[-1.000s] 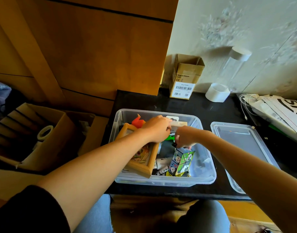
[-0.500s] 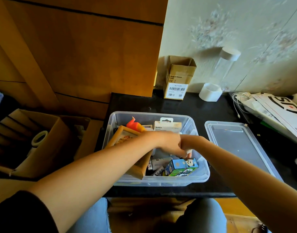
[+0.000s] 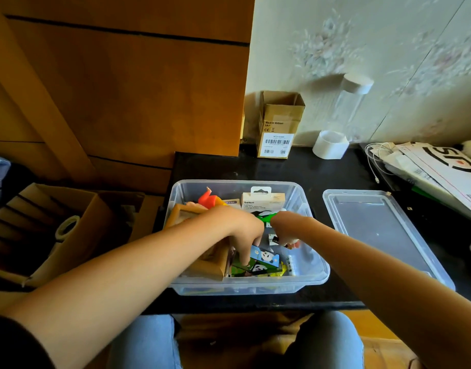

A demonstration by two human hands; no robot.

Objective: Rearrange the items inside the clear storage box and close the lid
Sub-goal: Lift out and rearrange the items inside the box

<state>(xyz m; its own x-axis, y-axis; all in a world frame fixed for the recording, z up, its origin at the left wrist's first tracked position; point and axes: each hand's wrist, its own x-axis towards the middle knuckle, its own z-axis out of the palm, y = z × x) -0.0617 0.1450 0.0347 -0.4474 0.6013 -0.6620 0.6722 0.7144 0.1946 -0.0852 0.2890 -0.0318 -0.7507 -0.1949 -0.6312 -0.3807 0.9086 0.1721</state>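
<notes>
The clear storage box sits on the black table, open, and its lid lies flat to the right. My left hand reaches down into the box, its fingers gripping the left end of a blue-green panda box that lies flat near the front. My right hand is curled just beside it, fingertips down by small white pieces; what it holds is hidden. A wooden frame leans at the left. An orange toy, a white Belkin pack and a green item are at the back.
A small cardboard carton, a white tape roll and a clear tube stand by the wall. Papers and a white cable lie at the far right. An open cardboard box sits left of the table.
Both hands moved from the back of the box toward its front and lower. The panda box went from standing upright to lying flat.
</notes>
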